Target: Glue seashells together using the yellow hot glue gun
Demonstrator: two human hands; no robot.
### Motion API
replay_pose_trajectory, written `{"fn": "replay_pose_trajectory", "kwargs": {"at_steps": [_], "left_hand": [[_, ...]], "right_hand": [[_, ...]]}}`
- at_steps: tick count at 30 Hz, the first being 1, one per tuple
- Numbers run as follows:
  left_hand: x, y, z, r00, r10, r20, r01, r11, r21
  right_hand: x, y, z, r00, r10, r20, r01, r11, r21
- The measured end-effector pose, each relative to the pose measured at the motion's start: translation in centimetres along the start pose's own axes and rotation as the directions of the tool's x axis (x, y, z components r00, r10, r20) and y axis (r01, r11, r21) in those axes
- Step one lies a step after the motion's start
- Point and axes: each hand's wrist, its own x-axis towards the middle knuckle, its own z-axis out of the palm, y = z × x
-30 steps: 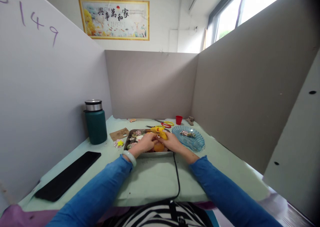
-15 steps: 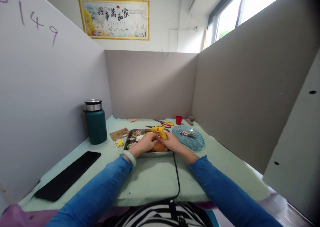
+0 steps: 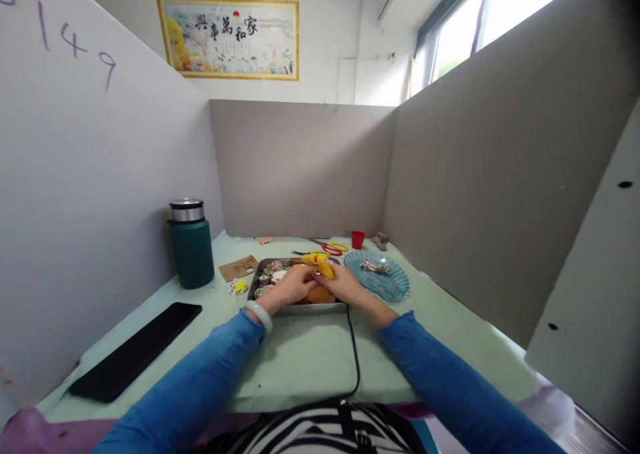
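Observation:
My left hand (image 3: pixel 291 285) and my right hand (image 3: pixel 341 285) meet over a metal tray (image 3: pixel 260 273) of small coloured craft pieces. My right hand is closed round a yellow glue gun (image 3: pixel 319 262), whose black cord (image 3: pixel 355 347) runs back toward me. My left hand's fingers are pinched together at the gun's tip on a small piece I cannot make out. An orange round piece (image 3: pixel 318 296) lies in the tray under both hands.
A green flask (image 3: pixel 191 244) stands at the left, a black phone (image 3: pixel 134 351) lies nearer. A blue shell-shaped glass dish (image 3: pixel 383 275) sits right of the tray. Scissors (image 3: pixel 329 247), a red cup (image 3: pixel 357 240) and a brown card tag (image 3: pixel 239 268) lie behind. Grey partitions wall the desk.

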Motion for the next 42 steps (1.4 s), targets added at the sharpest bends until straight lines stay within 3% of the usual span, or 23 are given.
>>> {"fn": "replay_pose_trajectory", "kwargs": {"at_steps": [42], "left_hand": [[-0.04, -0.08, -0.02, 1.0, -0.017, 0.005, 0.017, 1.0, -0.022]], "right_hand": [[0.0, 0.08, 0.02, 1.0, -0.002, 0.003, 0.003, 1.0, -0.012]]}}
